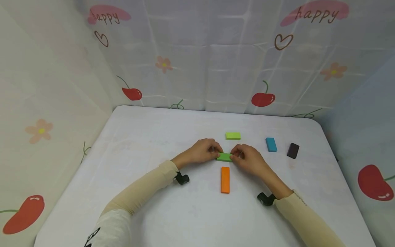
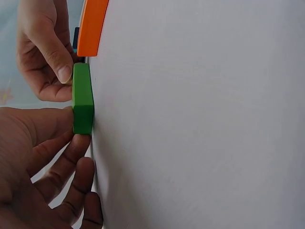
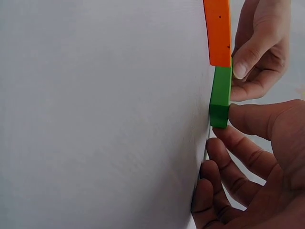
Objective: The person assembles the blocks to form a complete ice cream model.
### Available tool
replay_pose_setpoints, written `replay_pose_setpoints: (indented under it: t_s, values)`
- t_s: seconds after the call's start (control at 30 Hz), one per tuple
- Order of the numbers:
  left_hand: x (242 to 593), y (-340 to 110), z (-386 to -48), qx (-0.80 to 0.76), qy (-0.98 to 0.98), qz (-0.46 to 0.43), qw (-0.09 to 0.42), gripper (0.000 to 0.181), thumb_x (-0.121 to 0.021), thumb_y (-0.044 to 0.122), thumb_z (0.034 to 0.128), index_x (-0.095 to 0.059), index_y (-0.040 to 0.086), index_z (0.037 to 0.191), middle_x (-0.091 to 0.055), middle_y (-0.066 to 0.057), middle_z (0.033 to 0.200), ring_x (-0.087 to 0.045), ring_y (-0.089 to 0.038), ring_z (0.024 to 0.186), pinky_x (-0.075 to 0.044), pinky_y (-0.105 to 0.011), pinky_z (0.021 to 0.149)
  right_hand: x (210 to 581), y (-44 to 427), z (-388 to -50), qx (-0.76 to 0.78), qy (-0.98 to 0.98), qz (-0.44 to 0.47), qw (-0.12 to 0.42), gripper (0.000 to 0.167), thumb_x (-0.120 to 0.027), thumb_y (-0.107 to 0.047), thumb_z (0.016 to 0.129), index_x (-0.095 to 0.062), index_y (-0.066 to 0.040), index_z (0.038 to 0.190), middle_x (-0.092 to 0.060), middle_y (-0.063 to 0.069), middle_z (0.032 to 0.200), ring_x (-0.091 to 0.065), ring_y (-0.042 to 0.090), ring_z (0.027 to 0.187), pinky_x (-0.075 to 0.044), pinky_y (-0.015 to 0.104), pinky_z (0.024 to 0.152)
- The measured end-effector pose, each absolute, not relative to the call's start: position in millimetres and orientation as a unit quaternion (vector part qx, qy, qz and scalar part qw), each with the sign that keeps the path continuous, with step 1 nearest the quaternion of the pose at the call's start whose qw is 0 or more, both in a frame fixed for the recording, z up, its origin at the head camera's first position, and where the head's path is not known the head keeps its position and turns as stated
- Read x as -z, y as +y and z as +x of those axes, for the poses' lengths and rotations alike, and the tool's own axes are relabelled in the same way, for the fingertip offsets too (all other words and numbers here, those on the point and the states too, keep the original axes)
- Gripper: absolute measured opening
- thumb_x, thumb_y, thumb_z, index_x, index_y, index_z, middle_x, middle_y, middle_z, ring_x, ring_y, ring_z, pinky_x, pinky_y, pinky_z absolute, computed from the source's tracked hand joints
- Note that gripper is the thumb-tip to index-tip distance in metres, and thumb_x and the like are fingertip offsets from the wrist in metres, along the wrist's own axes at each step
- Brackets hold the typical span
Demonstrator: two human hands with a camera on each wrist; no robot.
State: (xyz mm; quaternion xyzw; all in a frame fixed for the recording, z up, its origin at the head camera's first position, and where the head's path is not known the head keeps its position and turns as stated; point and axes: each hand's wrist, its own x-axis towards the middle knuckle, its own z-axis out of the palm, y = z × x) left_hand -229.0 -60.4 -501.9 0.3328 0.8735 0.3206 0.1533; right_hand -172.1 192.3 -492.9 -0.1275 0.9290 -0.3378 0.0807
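Observation:
A green block [image 1: 224, 157] lies on the white table between both hands, its long side running left to right. My left hand [image 1: 204, 151] pinches its left end, thumb on the near side and index finger behind. At the opposite end, my right hand [image 1: 249, 159] pinches the same block with thumb and fingertips. The left wrist view shows the block's green end [image 2: 83, 119] against the left thumb and fingers; in the right wrist view, the right thumb and index finger meet the other end [image 3: 219, 116]. Just nearer the person, an orange block [image 1: 225, 180] lies lengthwise, apart from the green one.
Behind the hands lies a lime-green block [image 1: 232, 136]. Farther right are a blue block [image 1: 271, 144] and a dark block [image 1: 293, 151]. The white table [image 1: 185, 219] meets a printed curtain [image 1: 203, 68] at the back. Each wrist carries a small black camera.

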Motion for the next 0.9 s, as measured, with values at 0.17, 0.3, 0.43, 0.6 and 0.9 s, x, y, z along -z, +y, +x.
replay_pose_setpoints:
  t_s: [0.17,0.3,0.43,0.6,0.9]
  values:
    - [502,-62,-225,-0.316,0.874,0.337,0.15,0.018,-0.073,0.023,0.1032,-0.08,0.021,0.12,-0.072,0.006,0.104,-0.062,-0.012,0.099,-0.05,-0.03,0.092,494,191,-170,0.337,0.929,-0.129,0.082,0.013,-0.073,-0.022,0.102,-0.076,-0.014,0.111,-0.072,0.004,0.1,-0.058,0.021,0.091,-0.047,0.033,0.082]
    - [501,-62,-221,-0.314,0.873,0.341,0.151,0.019,-0.072,0.024,0.1035,-0.08,0.022,0.121,-0.073,0.007,0.107,-0.063,-0.012,0.101,-0.05,-0.033,0.093,494,193,-167,0.333,0.93,-0.134,0.077,0.012,-0.073,-0.022,0.102,-0.076,-0.014,0.11,-0.072,0.003,0.099,-0.058,0.021,0.091,-0.046,0.034,0.082]
    - [501,-61,-217,-0.313,0.872,0.347,0.148,0.019,-0.072,0.024,0.1033,-0.08,0.022,0.121,-0.074,0.007,0.108,-0.064,-0.011,0.101,-0.05,-0.032,0.093,495,194,-163,0.331,0.93,-0.142,0.07,0.011,-0.074,-0.022,0.102,-0.076,-0.014,0.109,-0.072,0.002,0.097,-0.057,0.019,0.09,-0.045,0.034,0.081]
    - [501,-60,-214,-0.316,0.869,0.352,0.143,0.018,-0.073,0.023,0.1026,-0.08,0.022,0.119,-0.075,0.006,0.108,-0.065,-0.011,0.102,-0.052,-0.032,0.093,496,195,-159,0.328,0.931,-0.146,0.061,0.009,-0.074,-0.021,0.101,-0.077,-0.015,0.108,-0.072,0.001,0.095,-0.057,0.019,0.089,-0.045,0.034,0.082]
    - [502,-59,-212,-0.312,0.869,0.354,0.148,0.019,-0.072,0.023,0.1033,-0.08,0.022,0.121,-0.074,0.006,0.109,-0.066,-0.012,0.105,-0.053,-0.032,0.095,496,195,-156,0.326,0.931,-0.151,0.059,0.007,-0.075,-0.019,0.101,-0.077,-0.015,0.106,-0.073,0.001,0.095,-0.057,0.019,0.089,-0.045,0.034,0.081]
